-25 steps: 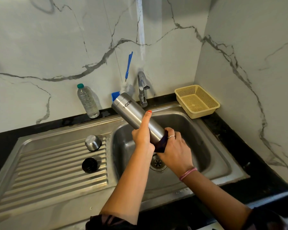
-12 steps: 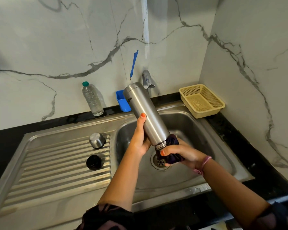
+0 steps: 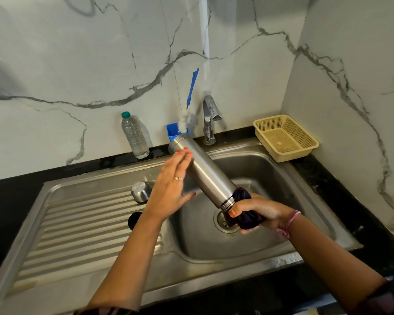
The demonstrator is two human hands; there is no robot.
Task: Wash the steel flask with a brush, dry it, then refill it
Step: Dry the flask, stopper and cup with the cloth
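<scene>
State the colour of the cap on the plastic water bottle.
Teal green; the bottle cap shows in the head view, the only one.

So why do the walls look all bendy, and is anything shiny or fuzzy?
Head view: the wide lens bows the marble wall at the edges; light glints along the steel flask and sink; the brush bristles look a bit soft; both hands are sharp.
</scene>
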